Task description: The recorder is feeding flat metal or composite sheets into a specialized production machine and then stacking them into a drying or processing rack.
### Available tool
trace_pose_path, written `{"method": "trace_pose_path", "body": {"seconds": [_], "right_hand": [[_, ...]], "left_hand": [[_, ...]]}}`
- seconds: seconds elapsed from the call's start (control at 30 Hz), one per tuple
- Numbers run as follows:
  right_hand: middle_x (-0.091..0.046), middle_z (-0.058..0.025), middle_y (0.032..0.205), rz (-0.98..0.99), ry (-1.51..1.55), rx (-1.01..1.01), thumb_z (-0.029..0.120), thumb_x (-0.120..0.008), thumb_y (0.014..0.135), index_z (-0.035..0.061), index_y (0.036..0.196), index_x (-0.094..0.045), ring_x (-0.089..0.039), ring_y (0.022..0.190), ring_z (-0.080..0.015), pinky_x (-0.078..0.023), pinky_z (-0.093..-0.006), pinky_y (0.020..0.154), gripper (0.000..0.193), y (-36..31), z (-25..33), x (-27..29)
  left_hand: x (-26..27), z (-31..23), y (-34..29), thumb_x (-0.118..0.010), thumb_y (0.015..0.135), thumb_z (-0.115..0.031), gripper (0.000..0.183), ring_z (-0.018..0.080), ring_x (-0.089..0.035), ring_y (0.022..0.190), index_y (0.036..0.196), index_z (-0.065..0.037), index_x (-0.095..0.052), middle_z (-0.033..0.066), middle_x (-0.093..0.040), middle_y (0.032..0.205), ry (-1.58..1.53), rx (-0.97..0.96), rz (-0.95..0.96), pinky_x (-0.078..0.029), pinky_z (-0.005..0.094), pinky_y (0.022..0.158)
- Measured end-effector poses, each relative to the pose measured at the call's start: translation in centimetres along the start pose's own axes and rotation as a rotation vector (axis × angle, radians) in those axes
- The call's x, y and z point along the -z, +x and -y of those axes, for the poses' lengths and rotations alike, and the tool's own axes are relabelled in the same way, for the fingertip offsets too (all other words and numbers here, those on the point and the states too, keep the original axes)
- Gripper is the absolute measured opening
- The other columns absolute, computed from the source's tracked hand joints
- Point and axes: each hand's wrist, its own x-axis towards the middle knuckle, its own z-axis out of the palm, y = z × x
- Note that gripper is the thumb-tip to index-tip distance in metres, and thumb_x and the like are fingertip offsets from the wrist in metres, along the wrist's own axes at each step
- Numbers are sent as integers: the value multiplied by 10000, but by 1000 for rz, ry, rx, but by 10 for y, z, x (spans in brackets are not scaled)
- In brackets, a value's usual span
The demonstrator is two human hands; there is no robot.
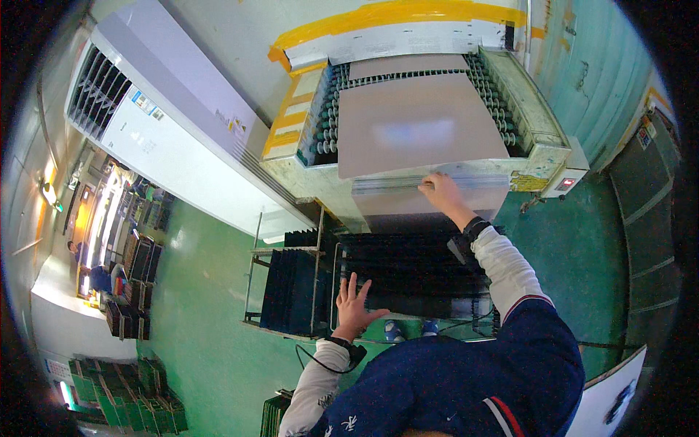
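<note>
Head view — right hand (442, 193), two o'clock, pinches the edge of a pale panel (408, 205); left hand (354, 307), six o'clock, fingers spread.

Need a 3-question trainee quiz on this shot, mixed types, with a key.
1. What does the large pinkish-grey sheet lie on?
2. True or false: the left hand is held open, not clenched.
3. Fill in: the ___ hand is nearer the machine.

Key:
1. A bed of rollers, visible along both sides of the sheet.
2. True; its fingers are spread.
3. Right; the right hand is at the layered edges in front of the machine. Whether it grips any of them cannot be told.
</note>
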Motion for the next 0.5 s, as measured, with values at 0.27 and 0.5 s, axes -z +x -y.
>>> {"method": "trace_pose_path", "body": {"seconds": [0.27, 0.5], "right_hand": [[-577, -132, 1351, -8, -218, 178, 126, -679, 867, 46, 1309, -640, -525, 1274, -352, -424, -521, 1070, 451, -48, 20, 4], [-417, -151, 1577, 4, -272, 205, 39, -621, 862, 8, 1469, -503, -391, 1452, -357, -337, -540, 1178, 619, -70, 21, 2]], "left_hand": [[0, 1, 0, -792, 702, -746, 1049, 481, -180, 1550, 1550, -209, -486, 180, -185, 1714, -14, 15, 18, -259, 599, 1203], [3, -2, 0, -798, 710, -728, 1034, 477, -177, 1552, 1552, -215, -483, 176, -184, 1715, 3, 13, 25, -251, 590, 1209]]}}
